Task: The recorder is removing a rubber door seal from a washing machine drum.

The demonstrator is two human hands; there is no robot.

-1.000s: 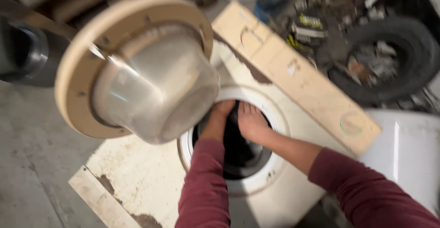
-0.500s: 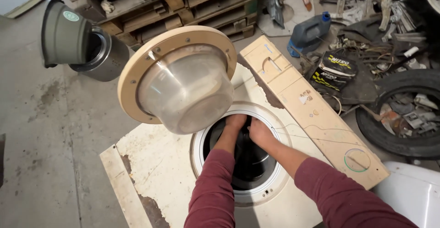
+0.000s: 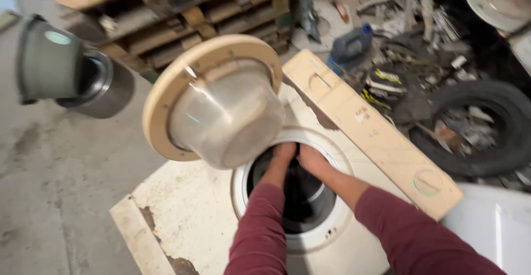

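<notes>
A dirty cream washing machine [image 3: 193, 208] lies on its back with its round door opening [image 3: 243, 189] facing up. The door [image 3: 215, 106] stands open, a beige ring around a clear glass bowl. My left hand [image 3: 281, 159] and my right hand [image 3: 311, 161] reach side by side into the dark drum at the far edge of the opening. Both wrists wear dark red sleeves. The fingers curl over something inside the rim; what they touch is hidden.
A beige control panel strip [image 3: 376, 137] lies along the machine's right side. A steel drum with a grey gasket [image 3: 61, 70] rests on the concrete floor at left. Wooden pallets [image 3: 182, 9] stand behind. A tyre [image 3: 481, 131], a blue canister [image 3: 351, 45] and scrap are at right.
The view has shifted, so the machine sits lower and further right in frame. Both hands stay inside the drum opening at about the same spot.
</notes>
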